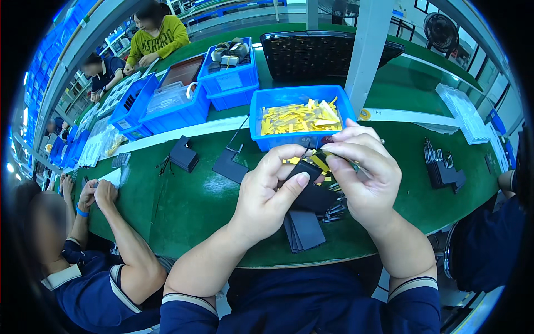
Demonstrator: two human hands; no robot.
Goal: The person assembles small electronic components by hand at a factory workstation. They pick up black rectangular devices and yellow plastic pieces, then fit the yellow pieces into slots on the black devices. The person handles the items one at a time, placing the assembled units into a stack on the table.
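Observation:
My left hand [270, 195] is closed on a flat black piece [305, 170], its thumb lying across the face. Close against it, my right hand [364, 175] pinches a yellow strip [320, 160] at the black piece's upper end; its fingertips partly hide the strip. Small yellow bits show around the fingers. Below my hands, a fanned stack of flat black pieces [303, 231] lies on the green table, with thin leads [334, 211] at its right. Just beyond my hands stands a blue bin [256, 114] holding many yellow strips [300, 117].
L-shaped black pieces lie at left [229, 165] and in a stack at right [445, 175]. Blue bins [175, 114] and a black tray [311, 55] stand farther back, near a grey post [367, 50]. A co-worker [100, 267] sits close at left; another person [484, 239] at right.

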